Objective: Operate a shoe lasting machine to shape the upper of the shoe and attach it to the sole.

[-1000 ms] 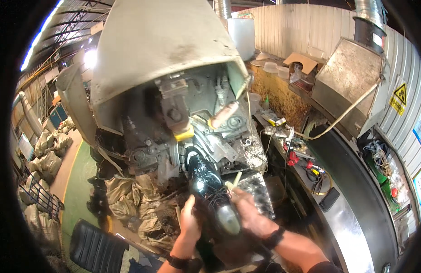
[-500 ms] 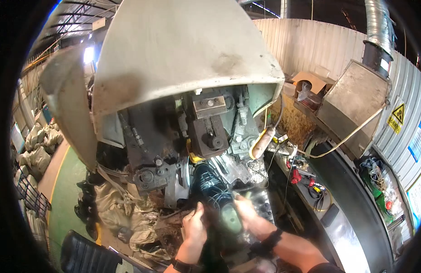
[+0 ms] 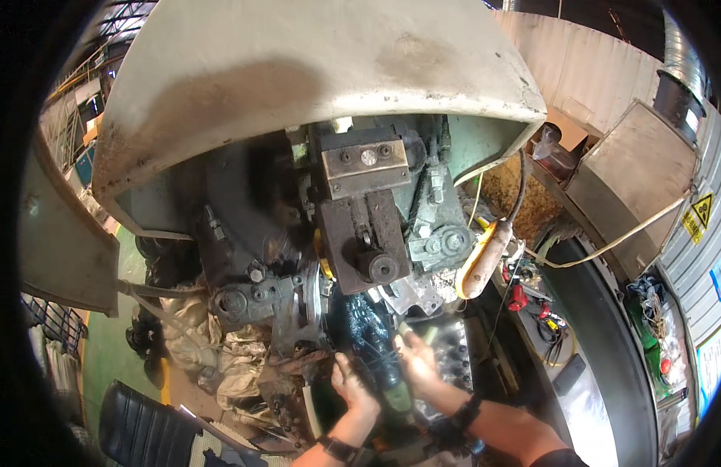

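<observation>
A dark, shiny shoe upper (image 3: 368,331) with cord-like lines lies in front of the machine head, its far end under the block. At its near end shows a pale green rounded end (image 3: 398,397), which looks like a shoe last. My left hand (image 3: 356,395) closes against the shoe's left side, thumb up. On the other side my right hand (image 3: 420,364) grips it with curled fingers. A pale green strip shows beside the right fingers. The dark machine block (image 3: 362,237) stands just beyond, with a metal clamp arm (image 3: 302,307) to the left.
A large pale hood (image 3: 321,70) overhangs the work. A worn lamp-like handle (image 3: 485,261) hangs at the right on a cable. Further right are a red tool (image 3: 518,297), a dark belt (image 3: 610,335) and a grey box (image 3: 629,194). A black chair (image 3: 142,428) stands lower left.
My view has come closer to the machine, so hood and block look larger and shifted. Both hands stay at the shoe's sides; the left fingers look more stretched along it.
</observation>
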{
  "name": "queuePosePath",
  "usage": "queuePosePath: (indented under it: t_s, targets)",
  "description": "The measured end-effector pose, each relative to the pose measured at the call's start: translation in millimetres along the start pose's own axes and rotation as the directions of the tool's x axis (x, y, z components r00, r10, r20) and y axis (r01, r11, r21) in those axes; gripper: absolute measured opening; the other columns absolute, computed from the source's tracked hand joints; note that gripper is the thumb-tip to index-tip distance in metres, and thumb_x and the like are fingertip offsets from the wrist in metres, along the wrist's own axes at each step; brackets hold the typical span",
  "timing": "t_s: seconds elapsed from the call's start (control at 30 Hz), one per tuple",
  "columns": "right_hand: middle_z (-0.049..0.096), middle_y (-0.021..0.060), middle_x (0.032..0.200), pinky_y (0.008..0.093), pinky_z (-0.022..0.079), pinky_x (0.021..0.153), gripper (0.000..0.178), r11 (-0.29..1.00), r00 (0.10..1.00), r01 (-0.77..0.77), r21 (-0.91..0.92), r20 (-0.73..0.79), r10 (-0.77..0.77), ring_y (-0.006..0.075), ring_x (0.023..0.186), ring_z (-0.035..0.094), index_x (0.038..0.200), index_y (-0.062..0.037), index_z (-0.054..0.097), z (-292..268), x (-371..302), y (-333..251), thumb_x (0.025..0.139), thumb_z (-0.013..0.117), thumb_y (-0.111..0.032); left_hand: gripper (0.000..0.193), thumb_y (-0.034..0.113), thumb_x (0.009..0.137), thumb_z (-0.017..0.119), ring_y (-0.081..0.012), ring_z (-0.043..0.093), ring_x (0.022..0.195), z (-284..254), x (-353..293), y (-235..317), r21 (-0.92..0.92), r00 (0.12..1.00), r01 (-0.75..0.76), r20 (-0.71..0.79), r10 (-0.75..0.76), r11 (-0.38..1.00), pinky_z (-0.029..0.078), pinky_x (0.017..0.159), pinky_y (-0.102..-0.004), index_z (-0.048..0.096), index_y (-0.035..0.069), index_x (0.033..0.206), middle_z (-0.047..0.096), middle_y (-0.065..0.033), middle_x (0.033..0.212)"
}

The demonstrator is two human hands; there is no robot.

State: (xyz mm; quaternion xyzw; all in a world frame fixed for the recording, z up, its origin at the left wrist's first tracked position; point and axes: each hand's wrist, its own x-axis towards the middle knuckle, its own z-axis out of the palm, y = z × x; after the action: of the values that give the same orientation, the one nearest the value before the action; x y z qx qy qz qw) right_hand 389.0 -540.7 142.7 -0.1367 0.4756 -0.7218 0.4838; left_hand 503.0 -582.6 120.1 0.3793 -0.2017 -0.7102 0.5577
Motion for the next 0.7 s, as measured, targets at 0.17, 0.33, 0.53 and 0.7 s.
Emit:
queuePosePath:
  t_s: [0.17,0.33,0.53,0.7]
  targets:
    - [0.071,0.0008,0.095,0.0209,0.051,0.068,0.036,0.992,0.996,0.076,-0.100,-0.044,-0.081,0.0056,0.078,0.064,0.132,-0.0020,0.051,-1,-2,8,0.102,0.066,-0.014,0.043,0.045,0.104,0.057,-0.0151,0.068,0.088,-18,16,-27,-0.040,0.997,-0.074,0.012,0.075,0.996,0.057,0.079,-0.0318,0.064,0.003,0.110,0.071,-0.0028,0.104]
    - [0.062,-0.0075,0.077,0.0170,0.038,0.052,0.043,1.000,0.995,0.000,-0.026,-0.102,-0.002,0.0001,0.059,0.050,0.140,-0.0022,0.053,8,-11,2,0.101,0.068,-0.015,0.044,0.044,0.104,0.057,-0.0164,0.070,0.088,-29,8,-29,-0.017,0.996,-0.065,0.055,0.066,0.998,0.058,0.079,-0.0336,0.063,0.002,0.114,0.071,-0.0046,0.104]
    - [0.051,-0.0136,0.067,0.0174,0.024,0.043,0.048,0.998,0.997,-0.050,0.042,-0.056,0.052,-0.0036,0.050,0.037,0.143,-0.0028,0.052,-2,-13,5,0.100,0.069,-0.015,0.046,0.043,0.105,0.055,-0.0184,0.070,0.088,1,-17,0,-0.148,0.998,0.021,0.057,-0.013,0.989,0.059,0.080,-0.0347,0.062,0.001,0.120,0.072,-0.0061,0.109]
    - [0.054,-0.0104,0.073,0.0195,0.030,0.045,0.047,0.996,0.998,-0.048,-0.076,-0.043,0.045,-0.0014,0.053,0.040,0.143,-0.0060,0.054,5,-22,-7,0.102,0.067,-0.026,0.044,0.040,0.106,0.054,-0.0190,0.069,0.093,-4,-17,12,-0.066,0.992,0.074,0.103,-0.067,0.995,0.057,0.083,-0.0343,0.063,0.001,0.123,0.071,-0.0065,0.113]
